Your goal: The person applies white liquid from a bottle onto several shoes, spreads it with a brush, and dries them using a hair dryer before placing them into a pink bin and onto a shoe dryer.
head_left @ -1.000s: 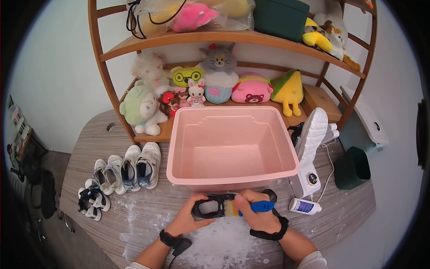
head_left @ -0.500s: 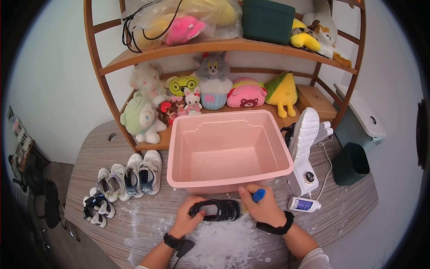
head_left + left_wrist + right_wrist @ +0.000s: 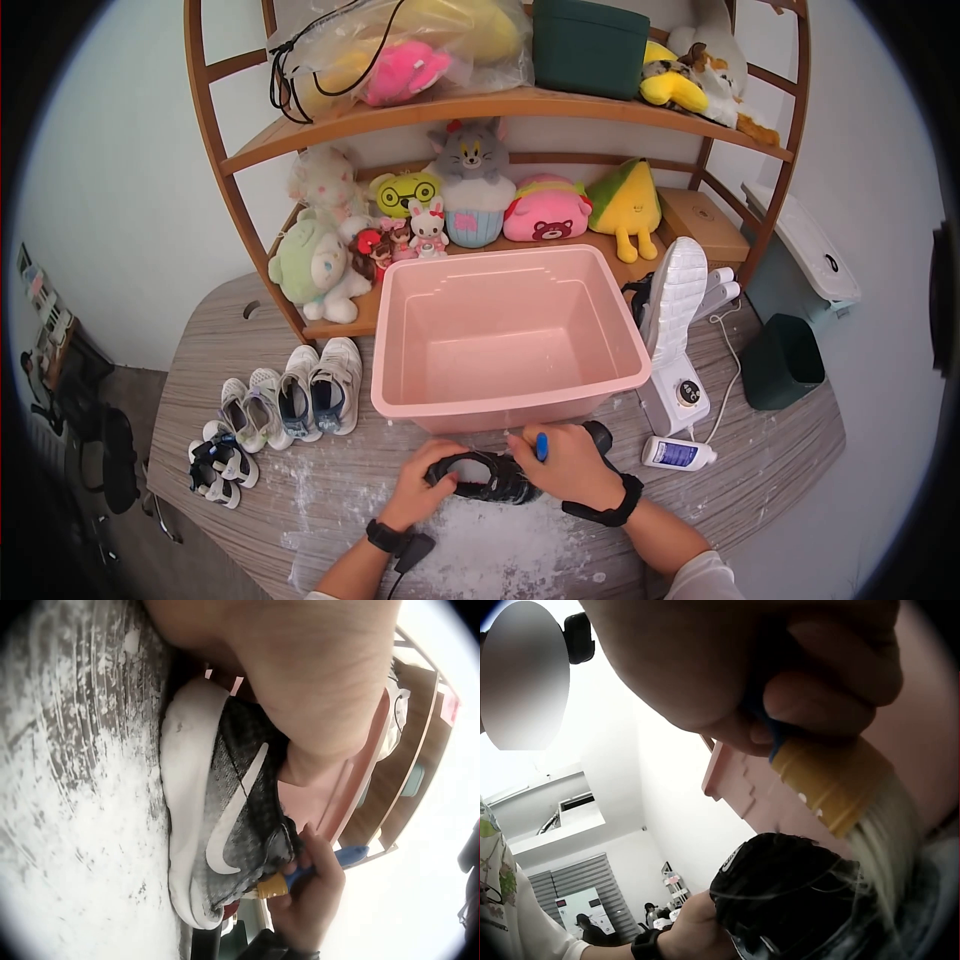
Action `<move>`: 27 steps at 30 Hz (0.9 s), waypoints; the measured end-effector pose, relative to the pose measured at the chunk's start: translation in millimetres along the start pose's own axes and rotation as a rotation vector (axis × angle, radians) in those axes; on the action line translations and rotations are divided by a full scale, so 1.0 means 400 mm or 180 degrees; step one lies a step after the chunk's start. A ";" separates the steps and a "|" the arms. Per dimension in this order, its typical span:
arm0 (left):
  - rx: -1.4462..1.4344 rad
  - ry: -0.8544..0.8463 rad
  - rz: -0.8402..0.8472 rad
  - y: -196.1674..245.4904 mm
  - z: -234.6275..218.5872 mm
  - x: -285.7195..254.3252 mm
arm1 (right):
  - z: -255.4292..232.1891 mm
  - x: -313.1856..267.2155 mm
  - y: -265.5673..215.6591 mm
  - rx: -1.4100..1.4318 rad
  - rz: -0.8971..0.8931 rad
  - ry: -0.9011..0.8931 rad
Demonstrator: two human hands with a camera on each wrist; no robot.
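Observation:
A black shoe [image 3: 484,474] with a white sole and a white swoosh on its side sits sole-down on the powder-dusted table. My left hand [image 3: 420,485] grips it around the heel end, thumb at the opening. My right hand [image 3: 572,466] holds a paintbrush by its blue handle [image 3: 542,447]. In the right wrist view, its yellow ferrule [image 3: 832,780] and pale bristles [image 3: 889,847] slant down onto the front upper of the shoe. From the left wrist, the brush's yellow band [image 3: 271,886] shows by the toe and laces.
A pink tub [image 3: 510,400] stands right behind the shoe. Several small shoes [image 3: 290,400] line up at left. At right are a white shoe on a dryer [image 3: 672,390], a bottle [image 3: 680,454] and a dark green bin [image 3: 784,365]. White powder [image 3: 500,550] covers the table's front.
The brush moved off the toe end to the right, then came back left over the shoe's front, its handle now more upright. My left hand keeps its grip on the shoe.

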State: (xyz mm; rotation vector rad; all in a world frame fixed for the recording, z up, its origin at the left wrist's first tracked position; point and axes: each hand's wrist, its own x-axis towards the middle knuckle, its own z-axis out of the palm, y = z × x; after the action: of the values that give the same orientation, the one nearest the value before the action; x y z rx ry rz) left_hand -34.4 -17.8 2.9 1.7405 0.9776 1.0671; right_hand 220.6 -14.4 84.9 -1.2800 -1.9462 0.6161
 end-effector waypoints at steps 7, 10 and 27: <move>-0.0297 0.0077 0.0015 0.008 0.009 -0.001 | -0.046 0.001 -0.019 0.0281 0.0242 -0.0142; -0.0350 0.0138 -0.0075 -0.007 0.013 -0.007 | -0.041 -0.004 -0.049 0.1365 0.0260 0.0023; 0.0060 -0.0050 0.0075 -0.003 0.005 -0.008 | -0.018 -0.010 -0.053 0.1002 0.0576 -0.0547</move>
State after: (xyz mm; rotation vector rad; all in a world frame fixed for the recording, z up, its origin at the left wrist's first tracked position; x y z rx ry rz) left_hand -33.8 -21.0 0.3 1.7773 0.9626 1.0610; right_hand 214.8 -26.5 103.3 -1.2414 -1.7879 1.1086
